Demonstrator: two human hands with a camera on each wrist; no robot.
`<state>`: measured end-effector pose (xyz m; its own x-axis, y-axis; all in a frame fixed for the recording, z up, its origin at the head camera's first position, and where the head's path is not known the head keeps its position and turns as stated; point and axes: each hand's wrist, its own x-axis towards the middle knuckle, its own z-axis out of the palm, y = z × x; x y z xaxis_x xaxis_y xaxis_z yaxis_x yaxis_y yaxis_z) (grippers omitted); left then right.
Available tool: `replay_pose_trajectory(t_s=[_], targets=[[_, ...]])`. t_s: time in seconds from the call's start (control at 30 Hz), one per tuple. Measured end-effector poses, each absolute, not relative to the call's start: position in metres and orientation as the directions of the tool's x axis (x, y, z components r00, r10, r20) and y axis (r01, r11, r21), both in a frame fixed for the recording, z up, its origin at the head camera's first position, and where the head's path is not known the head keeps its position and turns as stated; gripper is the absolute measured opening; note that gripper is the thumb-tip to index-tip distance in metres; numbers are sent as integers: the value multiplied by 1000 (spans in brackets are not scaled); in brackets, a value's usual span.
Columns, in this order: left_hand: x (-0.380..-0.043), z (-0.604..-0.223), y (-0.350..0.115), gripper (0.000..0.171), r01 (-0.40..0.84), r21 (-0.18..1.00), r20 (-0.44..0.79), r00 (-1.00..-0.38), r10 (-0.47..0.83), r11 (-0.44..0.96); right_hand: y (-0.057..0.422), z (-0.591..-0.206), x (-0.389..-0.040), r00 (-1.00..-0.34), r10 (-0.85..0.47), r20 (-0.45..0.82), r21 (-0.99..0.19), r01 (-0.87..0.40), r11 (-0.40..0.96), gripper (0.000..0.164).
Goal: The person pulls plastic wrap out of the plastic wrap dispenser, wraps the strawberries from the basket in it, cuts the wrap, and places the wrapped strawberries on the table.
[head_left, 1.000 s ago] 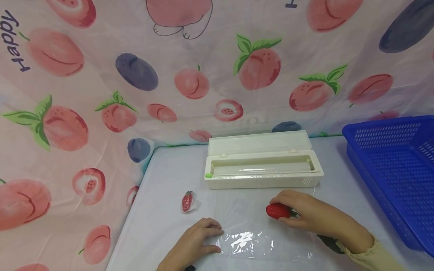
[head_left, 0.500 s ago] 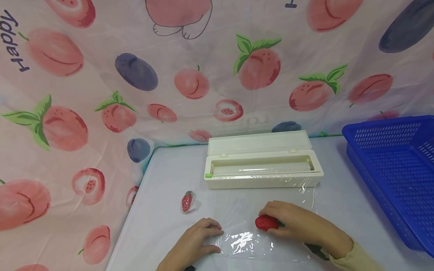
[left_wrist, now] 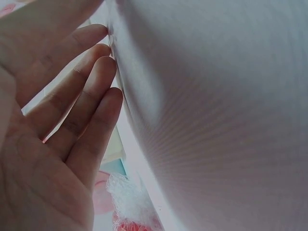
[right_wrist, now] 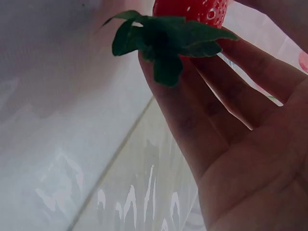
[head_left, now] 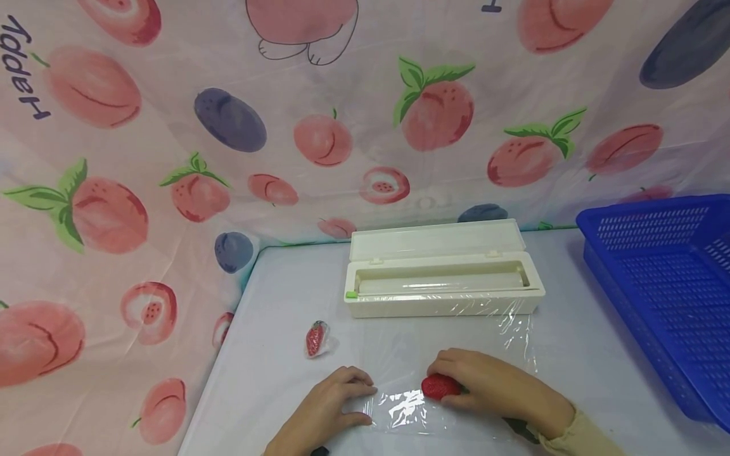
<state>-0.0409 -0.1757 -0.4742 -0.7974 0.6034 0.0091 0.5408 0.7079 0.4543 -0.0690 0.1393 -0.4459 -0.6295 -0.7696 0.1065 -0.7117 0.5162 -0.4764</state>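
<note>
My right hand (head_left: 490, 386) holds a red strawberry (head_left: 438, 386) between fingers and thumb, low over a sheet of clear cling film (head_left: 399, 354). In the right wrist view, the green leaves (right_wrist: 161, 41) of the strawberry point toward the wrist. The film runs from the roll (head_left: 445, 282) in a white dispenser box (head_left: 445, 308) toward the front of the table. At the film's left front corner rests my left hand (head_left: 325, 405), its fingertips on the edge. The left wrist view has those fingers (left_wrist: 89, 115) nearly straight, with nothing gripped in the palm.
Left of the film lies a small strawberry wrapped in film (head_left: 315, 340). A blue plastic basket (head_left: 633, 342) stands at the right. The dispenser's lid (head_left: 436, 242) is raised at the back, near a fruit-print cloth (head_left: 342, 76) behind the table.
The right hand has carried the strawberry left and toward the front of the film. Glare and wrinkles on the film's right side have shifted. The left hand has stayed in place.
</note>
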Motion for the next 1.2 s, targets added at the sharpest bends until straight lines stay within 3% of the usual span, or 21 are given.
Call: replay_pose_trajectory(t_s=[0.7, 1.0, 1.2], targets=[[-44, -471, -173, 40, 483, 470, -73, -813, 578, 739, 133, -454, -65, -647, -759, 70, -446, -701, 556, 31], [-44, -472, -173, 41, 493, 464, -61, -811, 582, 736, 149, -441, -63, -674, -729, 116, -370, -711, 598, 29], [-43, -473, -173, 40, 500, 457, -54, -810, 584, 736, 162, -440, -63, -700, -710, 81, -353, -686, 636, 27]])
